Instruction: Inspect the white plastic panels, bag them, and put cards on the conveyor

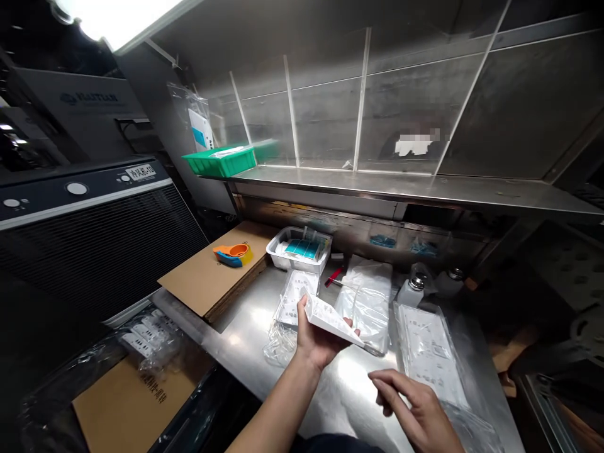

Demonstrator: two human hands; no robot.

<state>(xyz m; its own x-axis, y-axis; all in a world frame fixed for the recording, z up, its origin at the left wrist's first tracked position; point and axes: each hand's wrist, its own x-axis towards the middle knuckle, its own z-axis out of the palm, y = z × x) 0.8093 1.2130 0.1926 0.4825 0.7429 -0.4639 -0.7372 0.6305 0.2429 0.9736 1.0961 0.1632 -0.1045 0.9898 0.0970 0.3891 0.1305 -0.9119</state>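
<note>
My left hand (317,343) is closed around a stack of white printed sheets (330,318), thumb on the top edge and fingertips curling over the far side. The sheets are tilted above the bench. Apart from them, lower right, is my right hand (415,402); its thumb and forefinger tips come together, the other fingers are curled, and nothing shows in them. Behind the held sheets lies a bagged pack of printed sheets (298,292). A pile of clear plastic bags (370,296) is just right of it. Another bagged printed pack (431,352) lies beyond my right hand.
A white basket (271,250) of packets stands at the back, near a red-handled tool (334,277). Left, an orange and blue tape dispenser (234,255) rests on cardboard (207,289). Pump bottles (411,290) stand right. A green bin (221,165) sits on the metal shelf (330,179).
</note>
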